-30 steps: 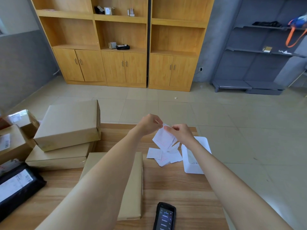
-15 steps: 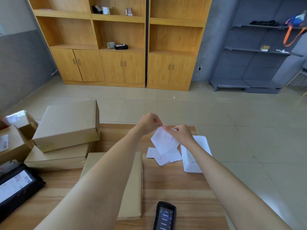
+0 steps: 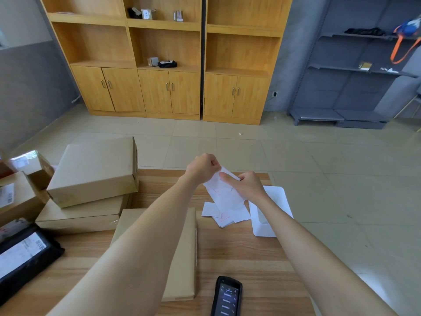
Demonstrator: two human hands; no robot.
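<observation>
Your left hand (image 3: pixel 201 171) and right hand (image 3: pixel 249 187) still pinch the label (image 3: pixel 224 195) by its top edge, holding it just above the slips (image 3: pixel 218 213) on the table (image 3: pixel 239 252). Almost nothing has moved in a second, so the peel has likely not started.

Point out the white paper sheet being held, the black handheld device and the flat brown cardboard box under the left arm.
white paper sheet (image 3: pixel 221 193), head view, printed middle.
black handheld device (image 3: pixel 227 297), head view, lit screen.
flat brown cardboard box (image 3: pixel 182 249), head view, bare top face.
</observation>
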